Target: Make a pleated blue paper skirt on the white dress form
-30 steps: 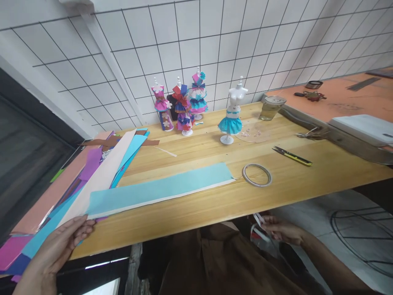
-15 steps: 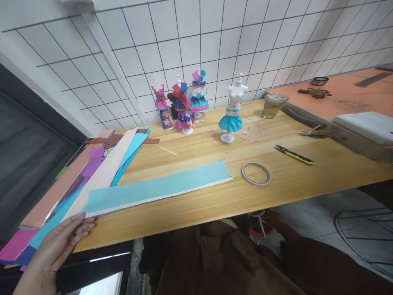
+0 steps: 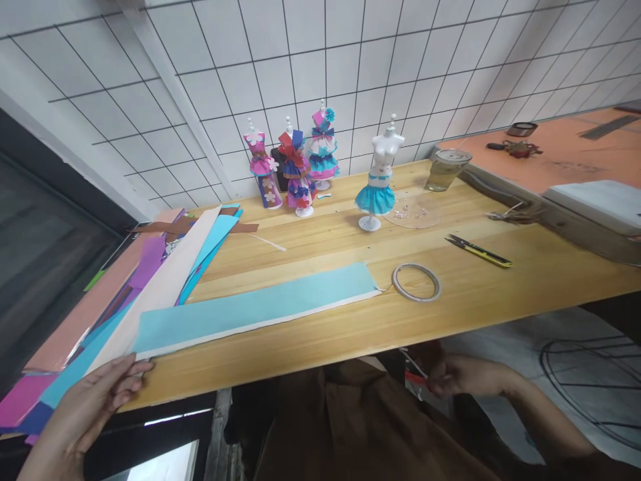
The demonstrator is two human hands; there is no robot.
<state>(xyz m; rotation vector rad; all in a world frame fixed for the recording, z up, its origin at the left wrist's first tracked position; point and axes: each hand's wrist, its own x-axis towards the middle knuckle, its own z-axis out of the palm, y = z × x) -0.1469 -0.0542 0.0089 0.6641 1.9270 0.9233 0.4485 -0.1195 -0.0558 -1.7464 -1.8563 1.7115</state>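
Note:
A long light-blue strip (image 3: 260,300) of fabric or paper lies across the tabletop, with a white band along its near edge. My left hand (image 3: 113,382) pinches its near-left corner between thumb and fingers. My right hand (image 3: 448,374) is below the table's front edge, beside my lap, fingers curled in. A red item with a whitish strip shows at its fingertips, too dark to make out. A roll of narrow double-sided tape (image 3: 416,282) lies flat just right of the strip's far end, and yellow-and-black thread snips (image 3: 478,251) rest farther right.
Coloured sheets (image 3: 125,294) are piled at the left. Small dress forms (image 3: 300,177) in paper-like outfits stand by the tiled wall; another, with a turquoise skirt (image 3: 374,200), stands nearer. A clear disc with beads (image 3: 413,212) and a glass (image 3: 447,170) are beyond the snips.
My right hand has come into clearer view at the lower right, its forearm now showing. The left hand keeps its pinch; the strip stays nearly in place and the view has shifted slightly.

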